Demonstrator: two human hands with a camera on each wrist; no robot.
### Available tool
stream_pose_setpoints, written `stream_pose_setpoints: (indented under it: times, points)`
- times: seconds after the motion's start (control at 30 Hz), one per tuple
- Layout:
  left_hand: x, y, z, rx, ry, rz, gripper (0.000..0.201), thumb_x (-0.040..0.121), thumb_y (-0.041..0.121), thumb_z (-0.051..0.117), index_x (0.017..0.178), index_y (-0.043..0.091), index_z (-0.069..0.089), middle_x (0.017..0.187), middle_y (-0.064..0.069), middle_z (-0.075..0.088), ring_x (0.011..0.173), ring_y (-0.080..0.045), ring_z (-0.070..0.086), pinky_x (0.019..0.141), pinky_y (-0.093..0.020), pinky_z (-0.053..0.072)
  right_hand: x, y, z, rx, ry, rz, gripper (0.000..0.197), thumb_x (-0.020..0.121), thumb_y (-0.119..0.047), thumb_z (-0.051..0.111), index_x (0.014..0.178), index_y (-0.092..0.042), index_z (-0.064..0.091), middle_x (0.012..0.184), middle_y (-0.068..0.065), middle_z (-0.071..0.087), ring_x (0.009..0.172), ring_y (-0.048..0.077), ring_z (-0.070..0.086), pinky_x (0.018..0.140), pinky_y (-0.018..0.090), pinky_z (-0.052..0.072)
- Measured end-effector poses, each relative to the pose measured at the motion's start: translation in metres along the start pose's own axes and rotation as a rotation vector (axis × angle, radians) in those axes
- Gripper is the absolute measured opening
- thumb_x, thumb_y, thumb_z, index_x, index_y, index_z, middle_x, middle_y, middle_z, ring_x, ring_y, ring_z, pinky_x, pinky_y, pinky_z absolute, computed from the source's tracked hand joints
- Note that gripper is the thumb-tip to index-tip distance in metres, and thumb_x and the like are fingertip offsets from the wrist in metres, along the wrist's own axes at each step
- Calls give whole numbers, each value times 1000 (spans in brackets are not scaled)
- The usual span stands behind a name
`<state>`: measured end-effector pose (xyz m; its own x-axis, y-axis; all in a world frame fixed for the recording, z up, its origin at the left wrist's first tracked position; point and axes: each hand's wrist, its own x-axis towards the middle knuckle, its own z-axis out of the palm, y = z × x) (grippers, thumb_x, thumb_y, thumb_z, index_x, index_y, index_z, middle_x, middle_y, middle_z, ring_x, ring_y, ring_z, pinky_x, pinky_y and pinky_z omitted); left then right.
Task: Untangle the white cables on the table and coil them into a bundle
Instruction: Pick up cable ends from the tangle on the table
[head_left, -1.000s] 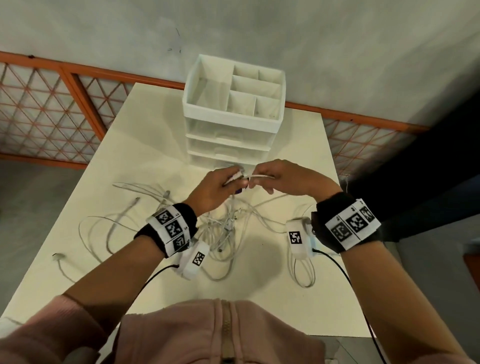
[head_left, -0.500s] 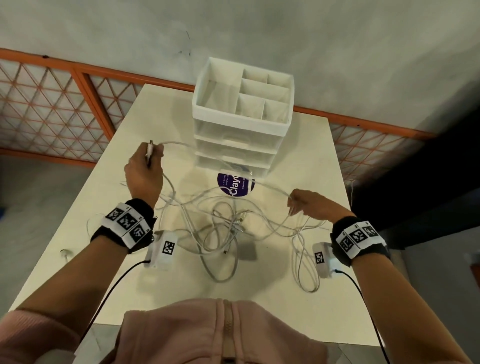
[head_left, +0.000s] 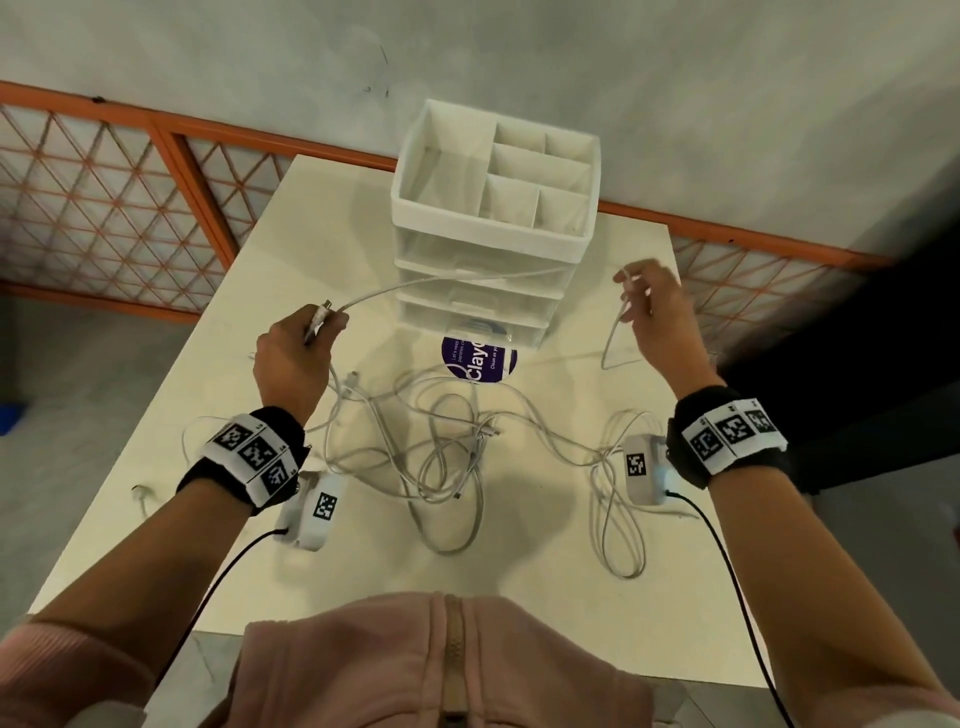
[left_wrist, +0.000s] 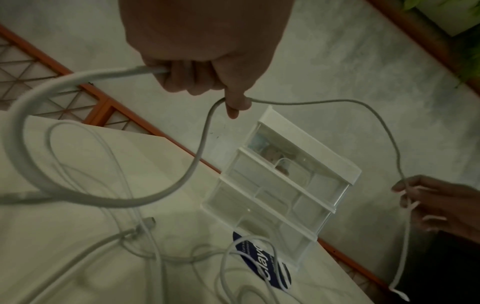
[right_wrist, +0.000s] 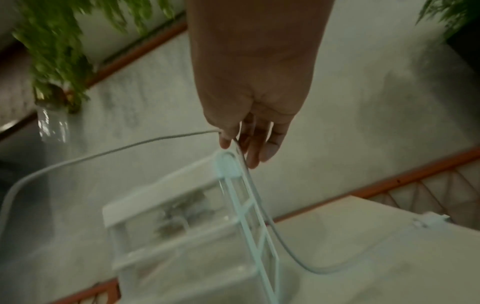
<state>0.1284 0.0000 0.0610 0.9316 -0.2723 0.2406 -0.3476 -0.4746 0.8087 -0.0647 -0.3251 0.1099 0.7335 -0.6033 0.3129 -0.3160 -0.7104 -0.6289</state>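
Several white cables lie in a loose tangle (head_left: 441, 447) in the middle of the white table (head_left: 332, 228). One white cable (head_left: 447, 283) is lifted and stretched between my hands, in front of the drawer unit. My left hand (head_left: 298, 348) grips its plug end in a fist (left_wrist: 197, 67), raised over the table's left side. My right hand (head_left: 654, 317) pinches the same cable (right_wrist: 145, 142) between thumb and fingers (right_wrist: 257, 148) at the right; from there it hangs down (head_left: 613, 343) towards the table. Another loop of white cable (head_left: 618, 525) lies at the right front.
A white drawer unit (head_left: 493, 228) with an open compartmented top stands at the back of the table. A round purple label (head_left: 480, 358) lies in front of it. An orange lattice railing (head_left: 119, 192) runs behind the table. A cable end (head_left: 140, 493) hangs by the left edge.
My hands started together over the tangle and pulled apart. The right hand has since risen and moved right, and the cable is now drawn out between both hands.
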Motion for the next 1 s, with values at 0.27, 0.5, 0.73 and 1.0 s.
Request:
stream_pose_setpoints:
  times: [0.27, 0.5, 0.73, 1.0]
  points:
    - [-4, 13, 11, 64, -106, -26, 35, 86, 42, 63, 78, 8, 66, 48, 1, 40, 54, -23, 42, 49, -29, 28, -55, -13, 89, 13, -440, 65, 8, 89, -9, 59, 90, -1, 61, 83, 6, 59, 69, 19, 54, 69, 32, 46]
    - [-14, 23, 22, 56, -216, -11, 39, 82, 45, 66, 75, 7, 68, 46, 3, 39, 55, -26, 39, 55, -29, 27, -70, -29, 155, -309, -813, -96, 20, 88, -22, 62, 97, -4, 64, 105, 15, 62, 105, 30, 51, 84, 35, 38]
    - [-16, 28, 20, 4, -263, 9, 29, 80, 40, 71, 77, 11, 70, 41, 7, 27, 39, -10, 32, 46, -26, 21, -62, -59, 131, -414, -809, -194, 17, 96, -16, 43, 104, -6, 53, 107, 13, 58, 105, 31, 48, 87, 37, 28]
    - [-5, 50, 20, -31, -341, 90, 20, 78, 39, 72, 85, 20, 72, 38, 5, 41, 42, -2, 42, 48, -22, 24, -40, -90, 43, 58, -817, 10, 5, 92, -5, 53, 96, -6, 52, 76, -2, 55, 62, 15, 58, 56, 9, 44]
